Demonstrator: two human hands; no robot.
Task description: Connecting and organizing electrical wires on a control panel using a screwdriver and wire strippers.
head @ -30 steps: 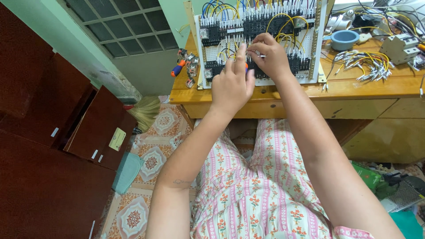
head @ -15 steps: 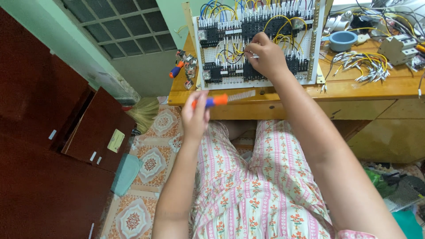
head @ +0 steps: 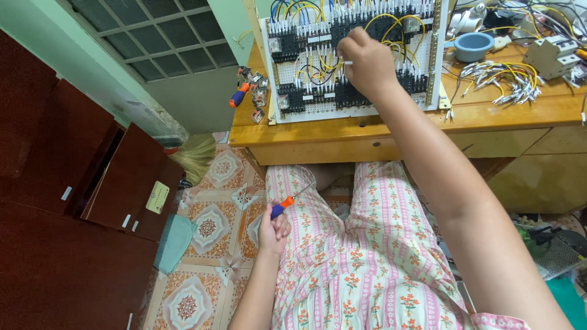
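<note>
Orange-and-blue screwdriver [head: 282, 206] sits gripped in the left hand [head: 273, 229] down at the lap, parked, while the right hand [head: 365, 61] pinches a white wire end [head: 347, 62] at the wiring panel [head: 351, 55] on the counter [head: 391, 125].

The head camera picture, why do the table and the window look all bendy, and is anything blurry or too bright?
Head view: a wide lens bows the table edge and slants the window grille. Light is soft and even, with no harsh glare. The right hand on the wiring panel looks sharp, and so does the left hand holding the screwdriver by the lap. The cabinet sits darker.
</note>
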